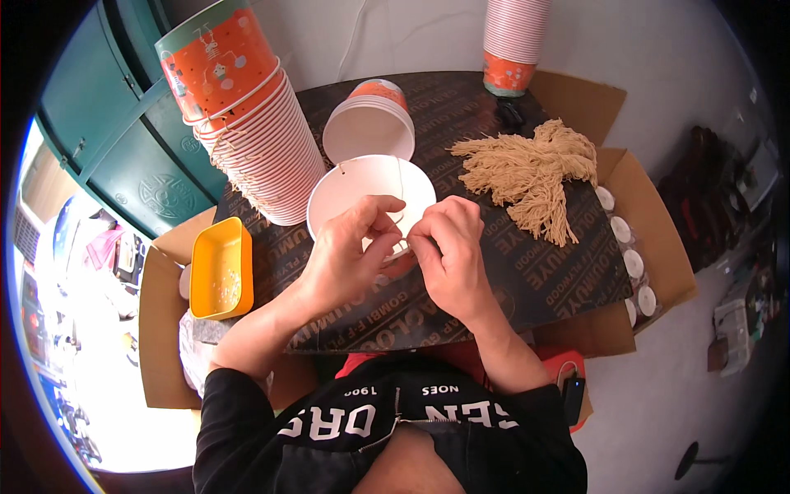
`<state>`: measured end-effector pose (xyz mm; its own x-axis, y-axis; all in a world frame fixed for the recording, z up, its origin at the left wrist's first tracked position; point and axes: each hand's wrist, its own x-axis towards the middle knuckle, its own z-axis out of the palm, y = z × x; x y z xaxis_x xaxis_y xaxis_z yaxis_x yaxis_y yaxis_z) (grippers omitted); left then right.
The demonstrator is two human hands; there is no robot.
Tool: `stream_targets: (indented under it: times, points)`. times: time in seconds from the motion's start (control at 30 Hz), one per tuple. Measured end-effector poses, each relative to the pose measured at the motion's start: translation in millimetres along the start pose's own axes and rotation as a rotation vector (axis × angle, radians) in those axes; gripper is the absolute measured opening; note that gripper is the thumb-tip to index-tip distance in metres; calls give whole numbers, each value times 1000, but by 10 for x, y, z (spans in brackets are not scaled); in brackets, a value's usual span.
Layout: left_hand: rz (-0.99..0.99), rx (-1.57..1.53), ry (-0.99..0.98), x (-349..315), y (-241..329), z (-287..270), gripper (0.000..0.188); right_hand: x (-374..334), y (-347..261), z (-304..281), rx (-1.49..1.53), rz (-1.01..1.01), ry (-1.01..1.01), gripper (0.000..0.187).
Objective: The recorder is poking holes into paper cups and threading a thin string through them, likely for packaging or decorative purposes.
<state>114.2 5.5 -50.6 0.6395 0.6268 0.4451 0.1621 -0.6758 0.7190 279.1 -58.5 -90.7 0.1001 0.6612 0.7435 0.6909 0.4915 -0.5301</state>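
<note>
A paper bucket, white inside, rests tilted on the dark board with its mouth facing me. A thin cord runs down across its opening from the far rim to my fingers at the near rim. My left hand is closed, thumb and forefinger pinching the cord. Close beside it, my right hand pinches at the near rim, its fingertips together on the cord end; the exact grip is partly hidden. A bundle of tan cords lies to the right of the hands.
A tall stack of nested orange buckets stands at left, beside a yellow tray holding small bits. More buckets lie behind. Another stack stands at the far right. Cardboard boxes flank the dark board.
</note>
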Motion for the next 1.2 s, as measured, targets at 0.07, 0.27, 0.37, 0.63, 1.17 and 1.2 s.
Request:
stream_targets:
  times: [0.07,0.27,0.37,0.63,1.17,1.2]
  points:
    - [-32,-27,14,-7,-15,-16,33,-37,-14,26,-37,-50,83,16]
    - [-103,-37,-1,0,61,-41,30,-115,-79,9,-119,-134,106,20]
    - [-86,15,-10,8,58,-46,30,-165,-118,-4,-112,-123,108,16]
    - [-160,87,-7,45,0,-106,25,-256,-91,1,-71,-177,74,17]
    - [82,-167,-107,73,90,-107,18,-132,7,42,259,-173,10,18]
    - [77,-117,-118,58,105,-126,20,-134,8,48,258,-171,12,18]
